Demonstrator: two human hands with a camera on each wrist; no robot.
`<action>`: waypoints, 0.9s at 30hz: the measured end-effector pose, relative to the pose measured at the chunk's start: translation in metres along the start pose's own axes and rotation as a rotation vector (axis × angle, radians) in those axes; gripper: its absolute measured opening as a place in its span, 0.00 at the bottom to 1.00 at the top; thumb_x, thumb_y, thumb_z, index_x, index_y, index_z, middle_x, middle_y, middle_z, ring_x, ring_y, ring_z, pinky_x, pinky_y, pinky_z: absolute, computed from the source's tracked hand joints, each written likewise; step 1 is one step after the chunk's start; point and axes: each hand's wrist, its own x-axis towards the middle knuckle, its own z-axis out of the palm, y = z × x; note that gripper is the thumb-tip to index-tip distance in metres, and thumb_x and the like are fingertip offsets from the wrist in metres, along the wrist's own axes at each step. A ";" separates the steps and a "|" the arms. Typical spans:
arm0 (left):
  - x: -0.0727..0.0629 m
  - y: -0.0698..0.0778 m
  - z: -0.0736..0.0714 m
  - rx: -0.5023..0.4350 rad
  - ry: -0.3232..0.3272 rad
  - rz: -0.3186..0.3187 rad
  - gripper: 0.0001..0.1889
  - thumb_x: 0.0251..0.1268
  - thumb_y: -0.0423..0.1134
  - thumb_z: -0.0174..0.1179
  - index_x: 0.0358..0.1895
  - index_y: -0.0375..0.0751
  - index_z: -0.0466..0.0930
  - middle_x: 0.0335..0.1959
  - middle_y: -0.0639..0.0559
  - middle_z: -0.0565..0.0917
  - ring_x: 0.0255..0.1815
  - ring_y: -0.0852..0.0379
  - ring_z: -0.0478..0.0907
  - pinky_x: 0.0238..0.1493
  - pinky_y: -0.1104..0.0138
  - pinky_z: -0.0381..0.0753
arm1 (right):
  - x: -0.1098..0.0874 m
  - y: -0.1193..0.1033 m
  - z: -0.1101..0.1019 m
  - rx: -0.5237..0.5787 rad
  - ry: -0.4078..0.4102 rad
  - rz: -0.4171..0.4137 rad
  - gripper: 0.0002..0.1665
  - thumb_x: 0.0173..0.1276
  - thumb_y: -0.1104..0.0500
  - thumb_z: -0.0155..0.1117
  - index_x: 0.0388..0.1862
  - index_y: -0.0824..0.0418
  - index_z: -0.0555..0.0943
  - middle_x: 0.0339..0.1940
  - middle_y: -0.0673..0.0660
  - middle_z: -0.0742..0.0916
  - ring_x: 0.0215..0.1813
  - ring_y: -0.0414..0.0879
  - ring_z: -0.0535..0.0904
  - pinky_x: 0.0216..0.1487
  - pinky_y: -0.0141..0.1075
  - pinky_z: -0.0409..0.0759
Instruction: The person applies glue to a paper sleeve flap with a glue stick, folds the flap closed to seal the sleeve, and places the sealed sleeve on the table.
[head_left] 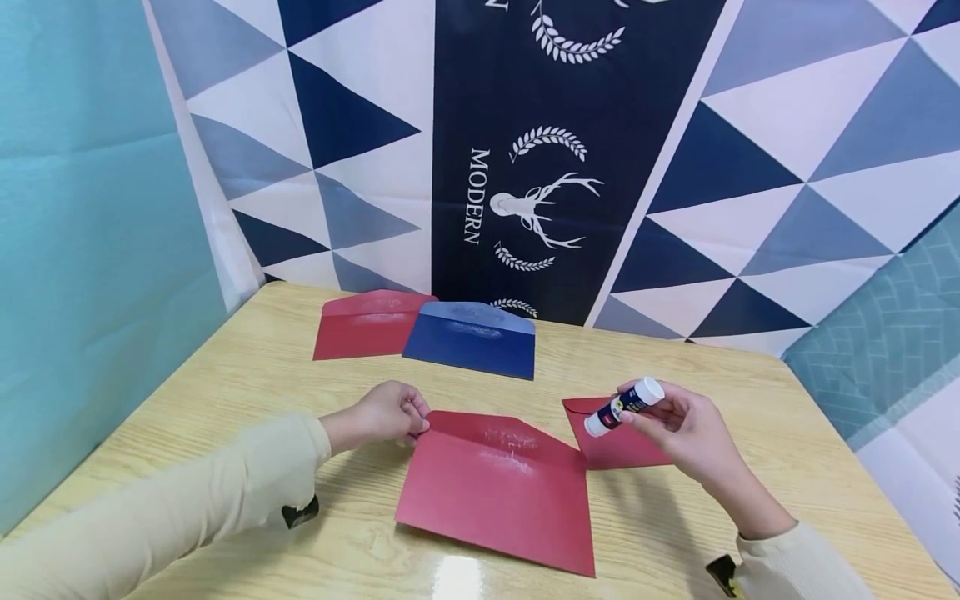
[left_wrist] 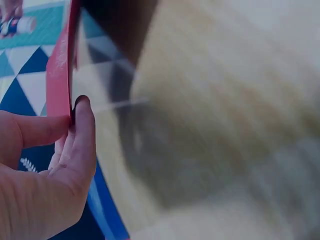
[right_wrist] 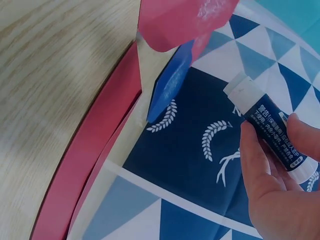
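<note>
My left hand (head_left: pixel 390 414) pinches the upper left corner of a red envelope (head_left: pixel 495 500) between thumb and fingers. The envelope is tilted up off the wooden table, its flap raised, with white glue smears on the flap and just below the fold. In the left wrist view the thumb and fingers close on the edge of the red envelope (left_wrist: pixel 59 85). My right hand (head_left: pixel 686 429) grips a glue stick (head_left: pixel 624 408) with a dark label and white ends, held to the right of the envelope. The right wrist view shows the glue stick (right_wrist: pixel 272 130) between thumb and fingers.
Behind the right hand lies another red envelope (head_left: pixel 618 450), partly covered by it. At the back of the table (head_left: pixel 247 375), a red envelope (head_left: pixel 360 337) and a blue envelope (head_left: pixel 480 350) lie with flaps up and white smears. A patterned cloth (head_left: pixel 360 200) hangs behind.
</note>
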 end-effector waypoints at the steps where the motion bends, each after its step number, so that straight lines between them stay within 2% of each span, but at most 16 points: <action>1: -0.002 -0.003 0.003 0.007 -0.004 0.006 0.03 0.59 0.22 0.56 0.35 0.28 0.76 0.22 0.50 0.77 0.24 0.61 0.78 0.33 0.64 0.86 | 0.000 0.000 0.000 0.000 -0.001 0.002 0.23 0.60 0.60 0.70 0.54 0.65 0.79 0.46 0.54 0.88 0.40 0.32 0.85 0.42 0.20 0.80; 3: -0.007 -0.007 0.006 0.045 -0.008 0.021 0.03 0.59 0.23 0.57 0.35 0.30 0.77 0.21 0.50 0.78 0.23 0.61 0.77 0.30 0.66 0.84 | -0.001 0.000 0.002 0.003 -0.004 0.003 0.22 0.60 0.60 0.70 0.54 0.65 0.79 0.45 0.51 0.88 0.40 0.31 0.85 0.42 0.20 0.80; 6: -0.013 -0.013 0.009 0.155 0.005 0.076 0.03 0.57 0.25 0.61 0.34 0.33 0.79 0.22 0.51 0.79 0.22 0.62 0.75 0.26 0.70 0.78 | -0.001 0.001 0.003 0.009 -0.011 0.005 0.22 0.60 0.60 0.70 0.53 0.65 0.80 0.44 0.50 0.88 0.40 0.31 0.85 0.41 0.21 0.81; 9: -0.017 -0.016 0.011 0.283 0.024 0.171 0.04 0.54 0.27 0.65 0.31 0.37 0.80 0.22 0.52 0.80 0.23 0.63 0.72 0.26 0.72 0.73 | -0.001 0.001 0.004 0.022 -0.022 0.006 0.22 0.61 0.60 0.70 0.54 0.65 0.79 0.43 0.45 0.88 0.40 0.30 0.84 0.41 0.21 0.81; 13: -0.020 -0.017 0.012 0.405 0.029 0.288 0.06 0.51 0.28 0.68 0.25 0.39 0.80 0.21 0.53 0.79 0.25 0.63 0.71 0.29 0.73 0.72 | 0.000 0.001 0.007 0.033 -0.032 -0.005 0.22 0.59 0.60 0.71 0.53 0.66 0.80 0.39 0.36 0.87 0.40 0.32 0.85 0.41 0.21 0.81; 16: -0.018 -0.015 0.013 0.480 0.017 0.329 0.07 0.51 0.28 0.69 0.24 0.40 0.79 0.19 0.54 0.76 0.24 0.63 0.69 0.29 0.73 0.70 | 0.001 -0.001 0.013 0.040 -0.056 -0.012 0.22 0.59 0.61 0.71 0.51 0.68 0.80 0.40 0.45 0.89 0.39 0.32 0.85 0.41 0.22 0.81; 21: -0.012 -0.006 0.014 0.597 -0.010 0.307 0.07 0.50 0.29 0.70 0.23 0.41 0.80 0.19 0.55 0.76 0.26 0.62 0.68 0.31 0.71 0.70 | 0.002 -0.006 0.026 0.028 -0.140 -0.052 0.20 0.59 0.63 0.71 0.50 0.68 0.81 0.43 0.64 0.88 0.38 0.29 0.84 0.40 0.24 0.82; 23: -0.010 -0.003 0.014 0.620 -0.026 0.281 0.08 0.50 0.29 0.70 0.23 0.41 0.80 0.19 0.55 0.76 0.27 0.61 0.68 0.32 0.70 0.70 | 0.001 -0.008 0.033 0.042 -0.178 -0.079 0.19 0.58 0.64 0.71 0.49 0.68 0.81 0.43 0.66 0.88 0.37 0.29 0.84 0.38 0.26 0.83; 27: -0.010 0.000 0.016 0.627 -0.048 0.250 0.08 0.50 0.30 0.71 0.23 0.42 0.80 0.20 0.55 0.76 0.27 0.61 0.68 0.31 0.70 0.70 | -0.001 -0.007 0.049 0.055 -0.242 -0.136 0.18 0.57 0.64 0.71 0.47 0.66 0.81 0.42 0.64 0.88 0.38 0.31 0.84 0.39 0.28 0.84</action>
